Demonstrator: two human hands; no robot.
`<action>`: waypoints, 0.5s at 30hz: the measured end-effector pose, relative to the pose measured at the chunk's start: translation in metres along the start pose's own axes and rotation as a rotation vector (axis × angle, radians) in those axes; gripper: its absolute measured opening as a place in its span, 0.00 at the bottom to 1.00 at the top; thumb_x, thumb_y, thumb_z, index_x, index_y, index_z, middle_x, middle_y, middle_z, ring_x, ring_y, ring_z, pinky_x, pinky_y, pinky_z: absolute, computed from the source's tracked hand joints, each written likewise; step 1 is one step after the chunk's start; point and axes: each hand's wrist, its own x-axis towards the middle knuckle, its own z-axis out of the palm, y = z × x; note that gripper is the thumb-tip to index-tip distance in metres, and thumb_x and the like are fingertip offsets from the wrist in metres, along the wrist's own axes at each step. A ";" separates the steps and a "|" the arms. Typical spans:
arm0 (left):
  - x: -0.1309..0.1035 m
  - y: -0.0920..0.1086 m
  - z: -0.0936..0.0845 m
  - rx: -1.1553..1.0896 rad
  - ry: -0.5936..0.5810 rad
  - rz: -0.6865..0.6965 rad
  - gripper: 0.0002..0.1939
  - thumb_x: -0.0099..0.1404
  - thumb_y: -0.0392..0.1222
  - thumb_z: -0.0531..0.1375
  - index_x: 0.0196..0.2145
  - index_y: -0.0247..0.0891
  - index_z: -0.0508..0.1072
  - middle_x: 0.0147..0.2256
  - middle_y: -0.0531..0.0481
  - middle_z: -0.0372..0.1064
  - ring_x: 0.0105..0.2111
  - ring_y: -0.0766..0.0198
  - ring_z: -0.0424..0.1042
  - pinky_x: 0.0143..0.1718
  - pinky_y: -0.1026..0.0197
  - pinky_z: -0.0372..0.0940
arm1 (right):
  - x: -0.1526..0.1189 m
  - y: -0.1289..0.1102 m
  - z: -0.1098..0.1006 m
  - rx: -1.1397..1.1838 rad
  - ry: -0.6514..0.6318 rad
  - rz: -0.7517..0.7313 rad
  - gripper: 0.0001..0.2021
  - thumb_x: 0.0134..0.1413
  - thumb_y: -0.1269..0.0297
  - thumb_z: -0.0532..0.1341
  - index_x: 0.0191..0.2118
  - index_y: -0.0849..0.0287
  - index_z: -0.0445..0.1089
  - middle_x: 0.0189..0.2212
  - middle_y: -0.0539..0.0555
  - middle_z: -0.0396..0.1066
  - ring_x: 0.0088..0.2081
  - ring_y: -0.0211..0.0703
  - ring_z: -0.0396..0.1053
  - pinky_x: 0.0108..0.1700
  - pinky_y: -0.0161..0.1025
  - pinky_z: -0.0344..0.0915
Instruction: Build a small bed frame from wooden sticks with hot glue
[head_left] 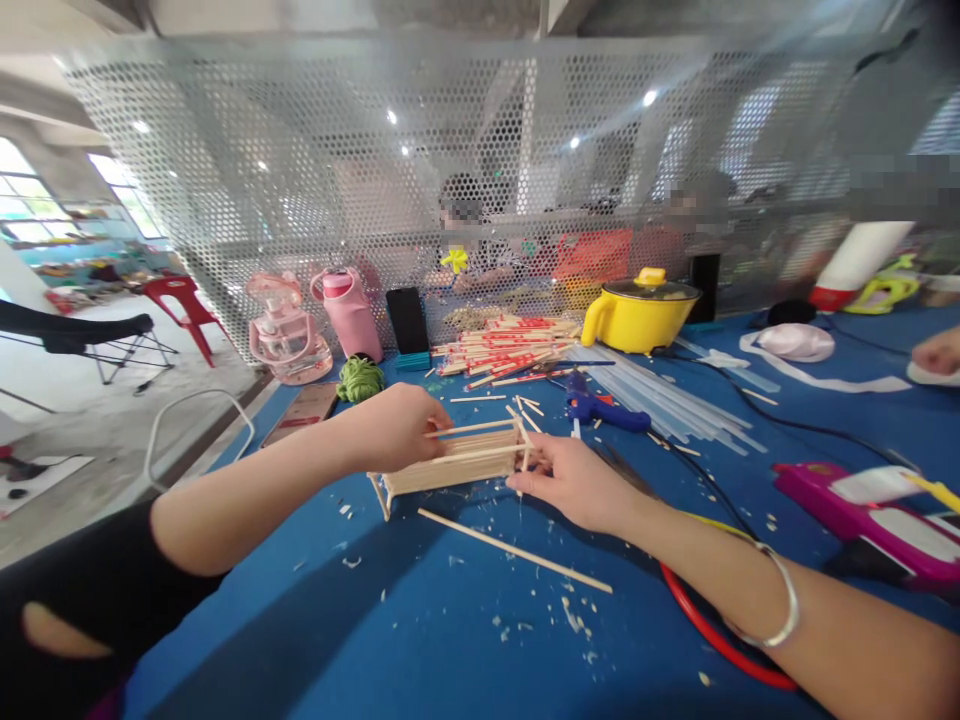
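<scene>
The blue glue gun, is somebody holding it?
No, the blue glue gun lies alone on the blue table; both hands hold the little stick frame.

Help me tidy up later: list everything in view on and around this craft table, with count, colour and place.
stick frame: one, pale wood, table centre, between both hands
loose stick: one, pale wood, lying in front of the frame
stick pile: many, wood with red print, behind the frame
glue gun: one, blue, right of the pile
glue rods: many, clear, beside the glue gun
pot: one, yellow, back right
bottles: two, pink, back left
twine ball: one, green, near the bottles
phone: one, black, propped upright at the back
table: one, blue
stool: one, red, floor far left
left hand: grips the frame's left end
right hand: grips the frame's right end
</scene>
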 end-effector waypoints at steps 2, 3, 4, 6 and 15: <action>-0.002 -0.003 -0.005 -0.006 -0.026 0.001 0.18 0.53 0.41 0.58 0.43 0.41 0.76 0.36 0.49 0.77 0.31 0.61 0.73 0.29 0.65 0.60 | 0.000 0.001 0.000 0.023 -0.015 -0.006 0.16 0.49 0.67 0.60 0.46 0.56 0.70 0.38 0.53 0.76 0.36 0.42 0.73 0.39 0.38 0.67; -0.004 -0.004 -0.007 -0.006 -0.042 -0.010 0.20 0.52 0.40 0.59 0.44 0.40 0.75 0.38 0.48 0.76 0.33 0.60 0.73 0.30 0.65 0.61 | 0.000 0.002 0.000 0.021 -0.016 -0.006 0.15 0.49 0.67 0.60 0.46 0.56 0.70 0.38 0.53 0.76 0.37 0.42 0.73 0.39 0.38 0.67; -0.005 -0.004 -0.010 -0.004 -0.059 -0.022 0.22 0.51 0.39 0.60 0.46 0.39 0.74 0.38 0.47 0.76 0.35 0.59 0.73 0.30 0.65 0.61 | 0.000 0.002 0.000 0.013 -0.013 -0.005 0.15 0.49 0.66 0.60 0.46 0.56 0.70 0.38 0.53 0.76 0.36 0.42 0.73 0.38 0.37 0.67; -0.007 -0.005 -0.014 0.002 -0.079 -0.036 0.25 0.50 0.38 0.61 0.48 0.38 0.73 0.39 0.46 0.76 0.35 0.58 0.73 0.30 0.64 0.62 | 0.000 0.002 0.000 -0.008 -0.004 -0.002 0.15 0.50 0.66 0.60 0.46 0.55 0.70 0.37 0.52 0.76 0.35 0.42 0.73 0.37 0.37 0.67; -0.010 0.000 -0.008 0.105 0.001 0.004 0.25 0.52 0.33 0.57 0.49 0.40 0.72 0.35 0.49 0.76 0.30 0.61 0.72 0.28 0.64 0.60 | -0.001 0.005 0.000 -0.007 -0.008 0.011 0.16 0.50 0.66 0.60 0.47 0.55 0.69 0.40 0.52 0.76 0.38 0.42 0.73 0.41 0.37 0.67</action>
